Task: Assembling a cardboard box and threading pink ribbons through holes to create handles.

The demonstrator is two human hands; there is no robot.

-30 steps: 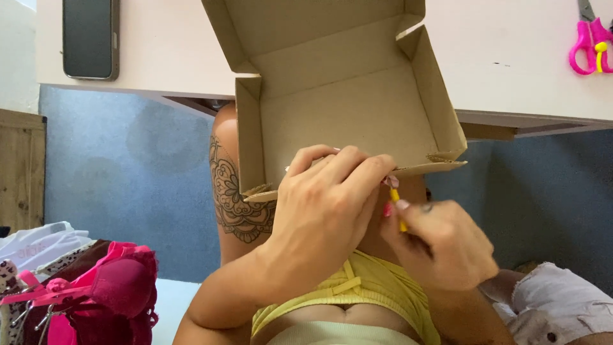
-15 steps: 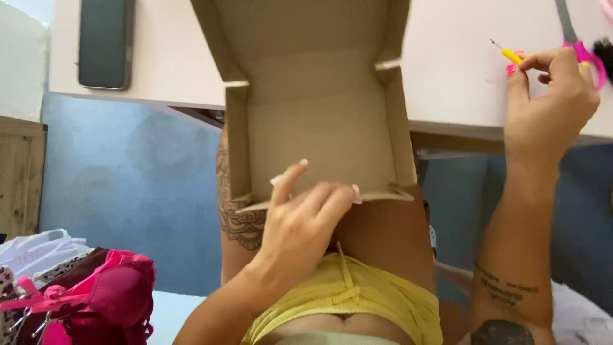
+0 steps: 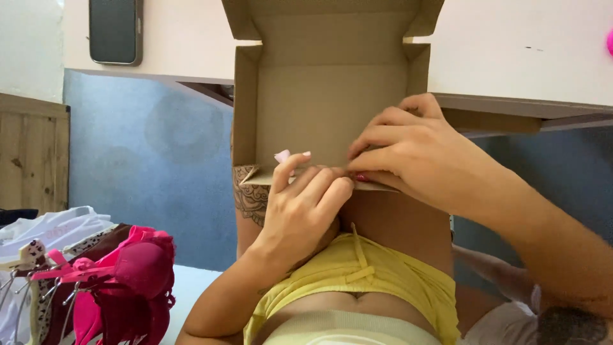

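Head view: resting half on the lap, half against the white desk [image 3: 511,57], open cardboard box [image 3: 329,102]. Pinching its near front wall, left hand [image 3: 300,207] and right hand [image 3: 415,150], both closed on the edge. Probably handling light and stiff but creasable; gripping best along folded walls. Lying clear, phone [image 3: 115,32]; crowding the left, pink clothes [image 3: 128,275].

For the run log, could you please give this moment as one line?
left hand: on cardboard box front edge | right hand: pinching same edge | phone: on table
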